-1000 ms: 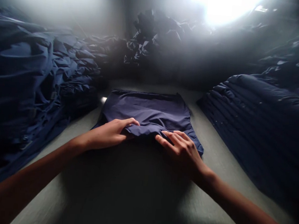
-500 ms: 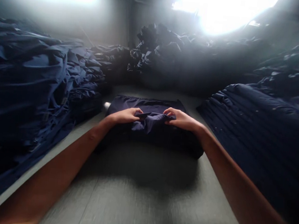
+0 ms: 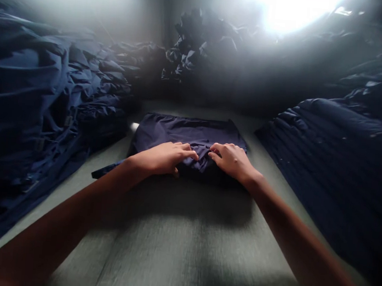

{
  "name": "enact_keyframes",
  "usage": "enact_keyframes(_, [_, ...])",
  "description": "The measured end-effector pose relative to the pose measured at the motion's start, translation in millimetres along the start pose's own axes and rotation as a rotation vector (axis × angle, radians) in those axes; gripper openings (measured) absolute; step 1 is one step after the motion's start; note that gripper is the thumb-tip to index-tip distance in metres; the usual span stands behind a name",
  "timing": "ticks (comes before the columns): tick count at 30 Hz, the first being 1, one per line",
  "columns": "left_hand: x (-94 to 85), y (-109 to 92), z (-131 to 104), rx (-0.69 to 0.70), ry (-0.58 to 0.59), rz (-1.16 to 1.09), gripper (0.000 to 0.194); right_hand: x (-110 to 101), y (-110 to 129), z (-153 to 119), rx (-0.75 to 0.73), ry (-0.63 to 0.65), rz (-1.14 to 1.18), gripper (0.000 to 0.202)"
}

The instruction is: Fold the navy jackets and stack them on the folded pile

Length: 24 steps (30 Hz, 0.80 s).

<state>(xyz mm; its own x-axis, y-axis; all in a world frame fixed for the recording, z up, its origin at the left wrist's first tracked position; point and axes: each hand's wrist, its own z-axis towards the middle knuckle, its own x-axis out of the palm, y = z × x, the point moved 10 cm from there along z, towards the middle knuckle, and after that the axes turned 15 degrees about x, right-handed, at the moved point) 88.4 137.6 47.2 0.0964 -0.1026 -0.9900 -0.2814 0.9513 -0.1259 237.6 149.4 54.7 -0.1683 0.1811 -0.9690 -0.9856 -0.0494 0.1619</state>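
A dark navy garment (image 3: 185,129) lies folded on the grey table, its near edge bunched between my hands. My left hand (image 3: 168,156) rests on that near edge, palm down, fingers apart and touching the cloth, with the thumb lower down. Close by on the right, my right hand (image 3: 230,158) pinches a bit of the bunched cloth between thumb and fingers. A strip of dark fabric (image 3: 107,169) sticks out to the left, beside my left forearm.
Tall piles of dark blue garments (image 3: 26,86) stand along the left. Another long stack (image 3: 336,150) runs down the right side. Crumpled dark cloth (image 3: 191,59) is heaped at the back. The grey table (image 3: 169,256) extends toward me.
My left hand has moved right and nearer to me, and its fingers have opened from their pinch. The bunched cloth has shifted slightly right. A fabric strip now shows at the left.
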Motion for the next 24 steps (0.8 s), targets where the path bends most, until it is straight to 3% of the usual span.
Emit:
enact_keyframes(8, [-17.2, 18, -10, -0.128, -0.103, -0.084, 0.024, -47, 32, -34, -0.310, -0.026, 0.244, 0.013])
enact_keyframes(10, [-20.6, 23, -13, -0.183, -0.128, -0.090, 0.025, -38, 40, -42, -0.322, 0.075, 0.216, 0.022])
enact_keyframes(12, [-23.1, 30, -16, -0.255, -0.153, -0.084, 0.030, -22, 44, -47, -0.319, 0.153, 0.147, 0.047])
enact_keyframes(14, [-25.0, 36, -20, -0.318, -0.185, -0.098, 0.032, -11, 45, -47, -0.310, 0.133, 0.082, 0.064])
enact_keyframes(16, [-25.9, 41, -22, -0.354, -0.221, -0.138, 0.030, -6, 44, -44, -0.299, 0.084, 0.062, 0.056])
enact_keyframes(19, [-26.2, 46, -25, -0.367, -0.267, -0.213, 0.031, -4, 38, -35, -0.267, 0.083, 0.152, 0.028])
enact_keyframes(21, [-30.9, 44, -24, -0.317, -0.318, -0.258, 0.036, -7, 30, -29, -0.235, 0.114, 0.285, 0.019])
enact_keyframes(24, [-51.6, 33, -21, -0.152, -0.462, -0.285, 0.037, -16, 20, -22, -0.210, 0.165, 0.584, 0.014])
